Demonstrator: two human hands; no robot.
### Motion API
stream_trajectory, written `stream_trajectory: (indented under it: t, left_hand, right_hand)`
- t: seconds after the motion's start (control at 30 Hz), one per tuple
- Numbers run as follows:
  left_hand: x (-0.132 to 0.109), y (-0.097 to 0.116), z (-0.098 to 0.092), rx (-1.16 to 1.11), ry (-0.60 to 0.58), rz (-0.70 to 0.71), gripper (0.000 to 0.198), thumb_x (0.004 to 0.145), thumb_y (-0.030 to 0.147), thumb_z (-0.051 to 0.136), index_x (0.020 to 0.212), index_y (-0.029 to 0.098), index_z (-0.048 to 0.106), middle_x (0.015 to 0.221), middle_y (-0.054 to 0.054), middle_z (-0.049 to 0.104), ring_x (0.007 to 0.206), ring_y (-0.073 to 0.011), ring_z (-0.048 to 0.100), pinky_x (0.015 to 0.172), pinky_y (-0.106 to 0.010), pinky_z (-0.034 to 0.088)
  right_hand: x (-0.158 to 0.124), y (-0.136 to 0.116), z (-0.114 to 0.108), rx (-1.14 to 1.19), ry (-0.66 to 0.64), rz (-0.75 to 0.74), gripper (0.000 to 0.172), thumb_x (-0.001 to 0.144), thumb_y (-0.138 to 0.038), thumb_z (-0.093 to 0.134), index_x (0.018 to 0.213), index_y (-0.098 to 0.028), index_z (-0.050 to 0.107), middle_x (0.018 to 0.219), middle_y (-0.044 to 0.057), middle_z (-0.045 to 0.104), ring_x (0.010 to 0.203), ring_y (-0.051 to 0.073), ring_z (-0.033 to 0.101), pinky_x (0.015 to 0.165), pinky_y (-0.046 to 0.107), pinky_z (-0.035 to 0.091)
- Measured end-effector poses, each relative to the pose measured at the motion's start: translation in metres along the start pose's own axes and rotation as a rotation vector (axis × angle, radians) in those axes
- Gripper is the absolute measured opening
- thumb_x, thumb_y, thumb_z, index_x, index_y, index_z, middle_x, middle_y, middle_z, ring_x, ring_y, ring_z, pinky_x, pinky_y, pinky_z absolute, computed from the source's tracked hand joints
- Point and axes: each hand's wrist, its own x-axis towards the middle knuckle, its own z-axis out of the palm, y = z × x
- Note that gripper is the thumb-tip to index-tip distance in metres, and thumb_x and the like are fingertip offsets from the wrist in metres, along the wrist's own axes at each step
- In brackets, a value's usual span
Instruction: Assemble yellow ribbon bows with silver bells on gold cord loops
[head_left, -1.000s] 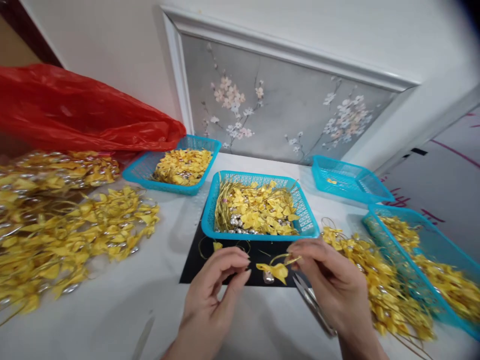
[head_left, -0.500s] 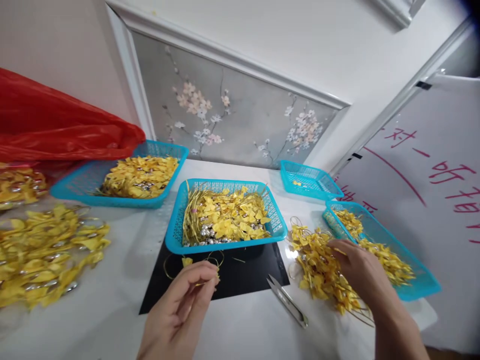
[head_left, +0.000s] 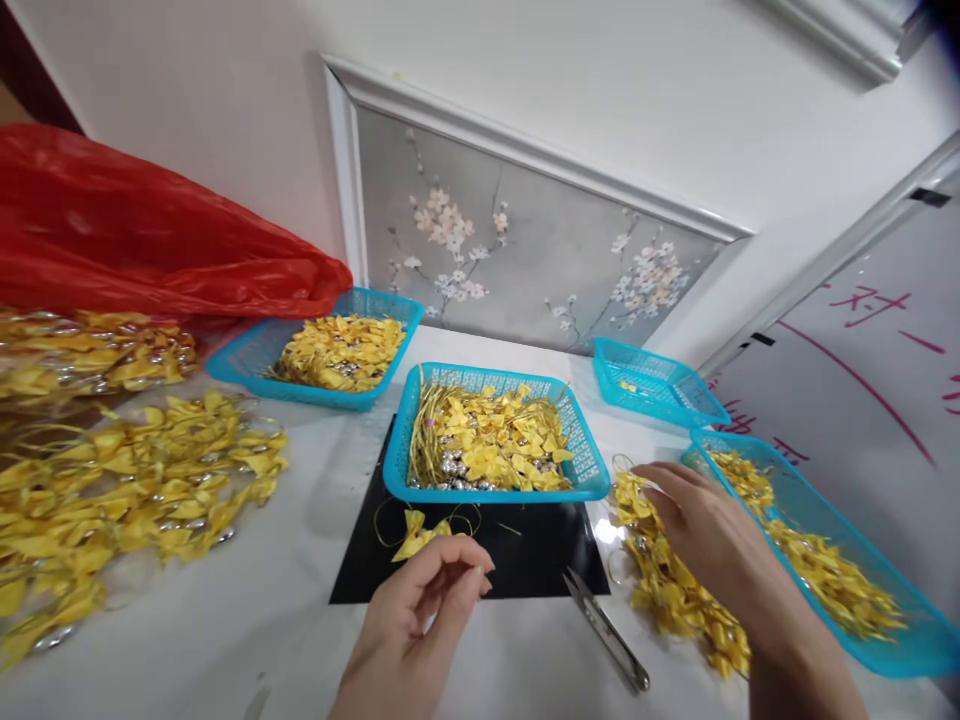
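My left hand [head_left: 424,625] is closed in a pinch, thumb against forefinger, over the near edge of the black mat [head_left: 547,545]; what lies between the tips is too small to make out. Just beyond it, a yellow ribbon bow [head_left: 416,535] with thin gold cord loops rests on the mat. My right hand [head_left: 709,530] bends over a pile of yellow ribbon bows [head_left: 660,570] on the right, its fingers curled around a bow at the pile's far end. Thread snips [head_left: 607,630] lie between my hands, blades pointing away.
Ahead stands a blue basket [head_left: 495,495] full of bows, silver beads and gold cords. More blue baskets stand at back left [head_left: 315,395], back right [head_left: 664,395] and right [head_left: 847,610]. A bow heap [head_left: 157,480] and a red plastic bag [head_left: 165,240] occupy the left.
The view has swung left, so things appear farther right. My right hand has moved to the pile's far end. More of the bow beyond my left hand shows now.
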Motion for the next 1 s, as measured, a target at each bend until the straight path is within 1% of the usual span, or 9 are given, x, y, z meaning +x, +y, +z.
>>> stream_trajectory:
  t: [0.07, 0.2, 0.33, 0.5, 0.63, 0.73, 0.8, 0.9, 1.0]
  left_hand:
    - [-0.001, 0.001, 0.003, -0.024, 0.008, -0.004, 0.011, 0.082, 0.034, 0.065, 0.079, 0.025, 0.07, 0.076, -0.001, 0.071, 0.075, -0.0182, 0.067, 0.072, -0.024, 0.054]
    - [-0.003, -0.002, 0.008, -0.038, 0.018, -0.007, 0.011, 0.081, 0.034, 0.065, 0.081, 0.025, 0.072, 0.079, -0.002, 0.072, 0.076, -0.0194, 0.066, 0.073, -0.026, 0.052]
    - [-0.002, -0.007, 0.006, 0.018, -0.049, 0.0, 0.014, 0.083, 0.034, 0.062, 0.082, 0.023, 0.07, 0.081, -0.004, 0.072, 0.077, -0.0204, 0.065, 0.072, -0.027, 0.051]
    - [0.0, -0.005, 0.0, 0.13, -0.123, 0.007, 0.015, 0.088, 0.03, 0.055, 0.084, 0.023, 0.068, 0.083, -0.004, 0.071, 0.079, -0.0208, 0.065, 0.073, -0.029, 0.05]
    - [-0.001, -0.003, 0.0, 0.148, -0.115, 0.037, 0.015, 0.087, 0.028, 0.055, 0.082, 0.023, 0.068, 0.079, -0.004, 0.071, 0.076, -0.0207, 0.065, 0.07, -0.029, 0.05]
    - [-0.002, -0.005, 0.001, 0.139, -0.108, 0.047, 0.014, 0.086, 0.027, 0.056, 0.081, 0.024, 0.069, 0.076, -0.003, 0.07, 0.074, -0.0207, 0.065, 0.067, -0.028, 0.05]
    - [-0.001, -0.007, 0.001, 0.116, -0.106, 0.046, 0.013, 0.085, 0.028, 0.059, 0.081, 0.024, 0.07, 0.075, -0.003, 0.07, 0.074, -0.0208, 0.065, 0.067, -0.028, 0.051]
    - [0.0, -0.009, 0.003, 0.003, -0.081, 0.003, 0.012, 0.085, 0.031, 0.06, 0.088, 0.024, 0.07, 0.082, -0.003, 0.07, 0.076, -0.0198, 0.067, 0.071, -0.029, 0.054]
    - [0.0, -0.006, 0.005, -0.213, -0.008, -0.065, 0.021, 0.086, 0.035, 0.063, 0.103, 0.025, 0.065, 0.1, -0.004, 0.068, 0.082, -0.0184, 0.069, 0.076, -0.03, 0.056]
  right_hand:
    - [0.02, -0.019, -0.001, 0.13, -0.052, -0.066, 0.031, 0.092, -0.025, 0.044, 0.109, -0.021, 0.07, 0.112, 0.01, 0.072, 0.101, 0.03, 0.067, 0.084, 0.044, 0.053]
    - [0.073, -0.05, 0.007, 0.204, -0.115, -0.128, 0.026, 0.094, -0.022, 0.048, 0.108, -0.024, 0.07, 0.11, 0.007, 0.073, 0.098, 0.026, 0.069, 0.084, 0.038, 0.053]
    - [0.126, -0.07, 0.031, 0.23, -0.141, -0.108, 0.021, 0.096, -0.021, 0.052, 0.111, -0.021, 0.066, 0.104, 0.008, 0.073, 0.092, 0.021, 0.069, 0.084, 0.035, 0.053]
    - [0.159, -0.084, 0.062, 0.254, -0.199, -0.074, 0.026, 0.095, -0.03, 0.057, 0.118, -0.019, 0.06, 0.121, 0.008, 0.061, 0.1, 0.021, 0.063, 0.085, 0.041, 0.054]
    - [0.161, -0.084, 0.07, 0.346, -0.225, -0.047, 0.026, 0.095, -0.03, 0.057, 0.118, -0.019, 0.06, 0.121, 0.008, 0.061, 0.1, 0.021, 0.063, 0.085, 0.041, 0.054]
    - [0.156, -0.077, 0.062, 0.49, -0.189, -0.014, 0.024, 0.095, -0.03, 0.057, 0.116, -0.018, 0.061, 0.119, 0.008, 0.062, 0.099, 0.021, 0.064, 0.084, 0.041, 0.054]
    - [0.147, -0.073, 0.052, 0.626, -0.157, 0.004, 0.021, 0.095, -0.031, 0.056, 0.108, -0.016, 0.064, 0.108, 0.008, 0.067, 0.093, 0.02, 0.065, 0.081, 0.039, 0.055]
    - [0.118, -0.074, 0.033, 0.882, -0.153, -0.004, 0.028, 0.095, -0.039, 0.051, 0.094, -0.016, 0.067, 0.09, 0.007, 0.071, 0.081, 0.019, 0.068, 0.071, 0.034, 0.057]
    - [0.077, -0.086, 0.017, 1.122, -0.205, -0.022, 0.034, 0.092, -0.048, 0.051, 0.093, -0.018, 0.068, 0.089, 0.007, 0.072, 0.075, 0.017, 0.068, 0.064, 0.03, 0.058]
